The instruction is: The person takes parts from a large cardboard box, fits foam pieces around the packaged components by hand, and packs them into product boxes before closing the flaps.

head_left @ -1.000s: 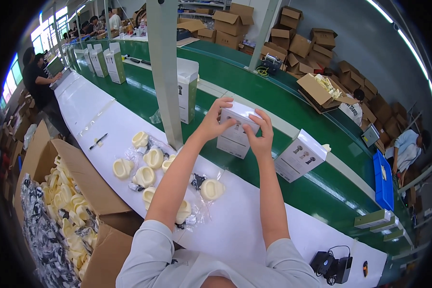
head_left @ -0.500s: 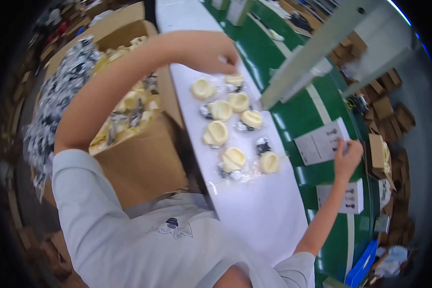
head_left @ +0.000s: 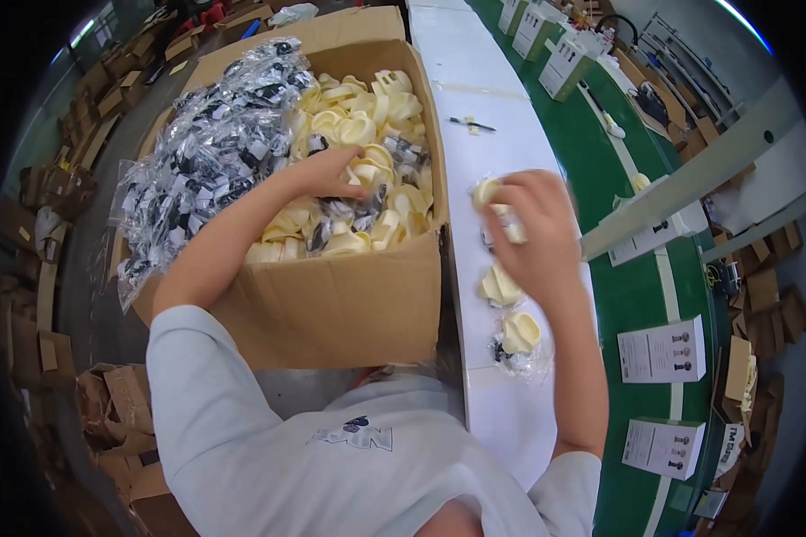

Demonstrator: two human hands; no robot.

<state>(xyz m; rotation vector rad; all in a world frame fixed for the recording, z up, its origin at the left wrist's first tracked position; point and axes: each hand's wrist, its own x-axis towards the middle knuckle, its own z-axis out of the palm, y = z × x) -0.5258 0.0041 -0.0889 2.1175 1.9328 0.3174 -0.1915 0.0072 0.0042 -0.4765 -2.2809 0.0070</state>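
One hand (head_left: 338, 175) (left) now in carton (head_left: 331, 309).

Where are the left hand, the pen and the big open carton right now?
Left hand (head_left: 331, 172): head view, on the back of the hand.
Pen (head_left: 472, 123): head view, mid-barrel.
Open carton (head_left: 331, 309): head view, on its near outer wall.

Factory: long green conveyor (head_left: 622, 295), white boxes (head_left: 661, 352), piled cartons (head_left: 763, 291).

Smooth plastic parts (head_left: 521, 331) — matt cardboard carton (head_left: 331, 313)
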